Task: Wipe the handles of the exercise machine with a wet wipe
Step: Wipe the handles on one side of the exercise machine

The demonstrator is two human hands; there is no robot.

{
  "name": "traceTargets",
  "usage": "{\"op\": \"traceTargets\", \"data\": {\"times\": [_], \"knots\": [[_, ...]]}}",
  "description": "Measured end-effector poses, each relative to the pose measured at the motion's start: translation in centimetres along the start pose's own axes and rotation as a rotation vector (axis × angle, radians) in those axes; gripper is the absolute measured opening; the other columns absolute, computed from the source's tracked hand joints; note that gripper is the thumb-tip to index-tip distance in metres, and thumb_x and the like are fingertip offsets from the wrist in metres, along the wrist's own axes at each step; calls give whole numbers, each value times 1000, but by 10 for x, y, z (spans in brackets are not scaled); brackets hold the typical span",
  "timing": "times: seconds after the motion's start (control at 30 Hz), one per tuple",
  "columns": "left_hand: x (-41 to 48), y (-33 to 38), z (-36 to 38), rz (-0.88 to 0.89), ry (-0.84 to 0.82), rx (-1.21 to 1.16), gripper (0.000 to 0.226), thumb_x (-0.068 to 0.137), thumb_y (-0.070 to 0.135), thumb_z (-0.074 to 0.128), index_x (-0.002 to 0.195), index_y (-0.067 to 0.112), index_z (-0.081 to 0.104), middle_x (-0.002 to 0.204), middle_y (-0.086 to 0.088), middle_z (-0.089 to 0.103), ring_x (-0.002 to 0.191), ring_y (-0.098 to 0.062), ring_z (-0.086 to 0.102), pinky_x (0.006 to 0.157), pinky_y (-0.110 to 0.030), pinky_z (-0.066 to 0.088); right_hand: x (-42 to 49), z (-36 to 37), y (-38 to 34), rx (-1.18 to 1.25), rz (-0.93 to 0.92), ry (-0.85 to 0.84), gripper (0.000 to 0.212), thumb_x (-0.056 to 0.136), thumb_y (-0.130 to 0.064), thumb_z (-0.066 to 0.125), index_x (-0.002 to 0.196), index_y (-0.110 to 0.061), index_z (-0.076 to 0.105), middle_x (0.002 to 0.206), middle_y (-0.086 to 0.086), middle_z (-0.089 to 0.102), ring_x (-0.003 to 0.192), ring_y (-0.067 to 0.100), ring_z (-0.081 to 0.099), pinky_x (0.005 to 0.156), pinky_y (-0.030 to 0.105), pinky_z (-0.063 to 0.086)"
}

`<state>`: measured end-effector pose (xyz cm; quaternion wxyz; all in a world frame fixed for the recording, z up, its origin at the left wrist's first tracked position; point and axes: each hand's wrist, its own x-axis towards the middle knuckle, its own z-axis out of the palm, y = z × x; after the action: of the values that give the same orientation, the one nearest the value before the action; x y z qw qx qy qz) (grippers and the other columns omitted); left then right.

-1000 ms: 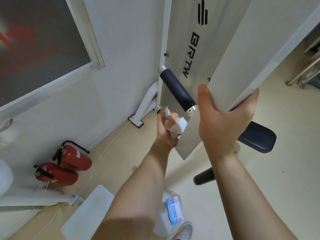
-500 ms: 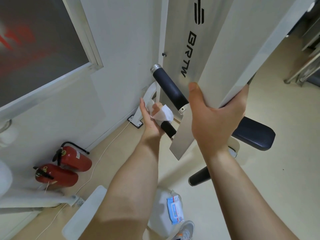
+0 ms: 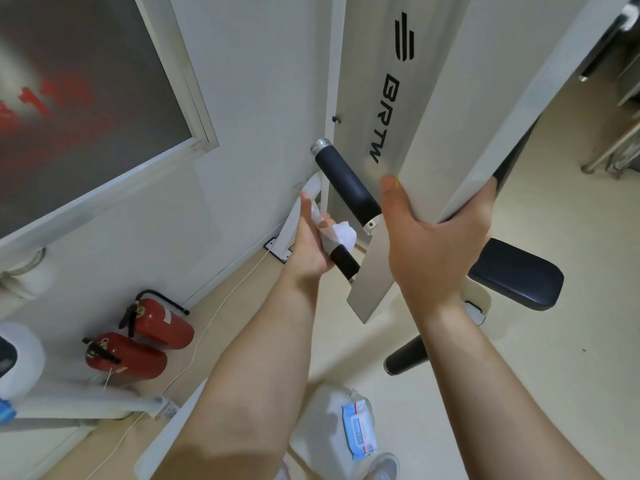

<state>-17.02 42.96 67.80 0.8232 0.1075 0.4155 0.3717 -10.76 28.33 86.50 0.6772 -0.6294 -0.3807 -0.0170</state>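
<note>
A white machine arm (image 3: 426, 109) hangs in front of me with two black handles on its left side. My left hand (image 3: 311, 240) wraps a white wet wipe (image 3: 341, 235) around the outer end of the lower handle (image 3: 343, 261). The thumb points up and part of the black grip shows below the wipe. The upper handle (image 3: 346, 181) with its metal end cap is bare. My right hand (image 3: 436, 244) grips the lower edge of the white arm, thumb on the front face.
A black padded seat (image 3: 519, 275) and a black roller (image 3: 405, 358) lie behind the arm. Two red fire extinguishers (image 3: 138, 344) and a thin cord lie on the floor by the wall. A pack of wipes (image 3: 358, 427) rests on a white container near my foot.
My left hand with the wipe slid from close to the plate outward along the lower handle, baring black grip near the plate. My right hand keeps hold of the arm.
</note>
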Motion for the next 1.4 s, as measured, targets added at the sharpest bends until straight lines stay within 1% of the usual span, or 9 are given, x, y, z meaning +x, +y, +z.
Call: {"op": "traceTargets", "data": {"times": [0.1, 0.27, 0.4, 0.57, 0.73, 0.87, 1.03, 1.23, 1.4], "knots": [[-13, -1, -1, 4, -82, -80, 102, 52, 94, 72, 127, 25, 60, 143, -10, 56, 148, -30, 43, 116, -44, 30, -1, 2, -1, 1, -5, 19, 53, 71, -27, 87, 102, -21, 45, 82, -23, 51, 79, -14, 57, 65, 4, 42], [-51, -27, 21, -79, -105, 100, 74, 66, 81, 74, 110, 23, 60, 117, -11, 60, 118, -30, 64, 107, -37, 44, 4, -5, 4, -16, -43, 29, 51, 71, -24, 85, 106, -4, 53, 85, -21, 48, 78, -18, 53, 65, 0, 37], [-64, -39, 33, -8, 118, 354, 37, 88, 50, 74, 83, 19, 55, 60, 2, 58, 53, -15, 58, 73, -31, 48, 6, -9, 4, -6, -21, 17, 53, 70, -27, 84, 107, 0, 55, 86, -20, 51, 77, -15, 55, 65, 1, 38], [-82, -43, 16, 125, 103, 530, 25, 88, 35, 77, 89, 13, 64, 85, -7, 70, 86, -27, 69, 84, -39, 57, 7, -8, 0, -36, 53, -7, 53, 73, -27, 85, 109, -12, 50, 90, -20, 53, 83, -14, 58, 63, 6, 45], [-108, -26, -8, 226, 151, 569, 18, 90, 22, 70, 84, 6, 65, 74, -7, 62, 67, -25, 58, 62, -25, 50, 10, -10, -16, -145, 213, -86, 53, 76, -43, 81, 110, -21, 47, 87, -20, 55, 79, -6, 60, 64, 20, 53], [-134, -23, -13, 457, 249, 833, 4, 94, 19, 69, 91, 19, 66, 75, 8, 67, 64, -14, 65, 70, -34, 58, -2, -19, -17, -339, 356, -217, 53, 79, -61, 67, 111, -30, 38, 94, -14, 55, 90, 19, 62, 81, 47, 58], [-181, -29, -21, 606, 193, 923, 19, 91, 19, 67, 78, 29, 58, 85, 8, 64, 81, -13, 61, 73, -26, 45, -50, -56, 10, -479, 151, -219, 54, 86, -39, 63, 131, -14, 50, 126, 5, 55, 117, 27, 50, 96, 46, 47], [-240, -69, -14, 594, 7, 1035, 29, 74, 26, 65, 65, 6, 45, 64, 2, 39, 59, -10, 37, 54, -23, 30, -94, -125, 45, -393, -269, -299, 13, 78, -11, 62, 89, -7, 68, 92, 10, 62, 89, 31, 62, 75, 42, 50], [-266, -139, 28, 449, -281, 1162, 29, 75, 25, 75, 59, 28, 51, 59, 13, 46, 58, -5, 41, 55, -18, 34, -83, -212, 73, -295, -56, -772, 43, 80, -26, 50, 120, -24, 65, 121, -7, 61, 105, 15, 61, 77, 30, 48]]}}
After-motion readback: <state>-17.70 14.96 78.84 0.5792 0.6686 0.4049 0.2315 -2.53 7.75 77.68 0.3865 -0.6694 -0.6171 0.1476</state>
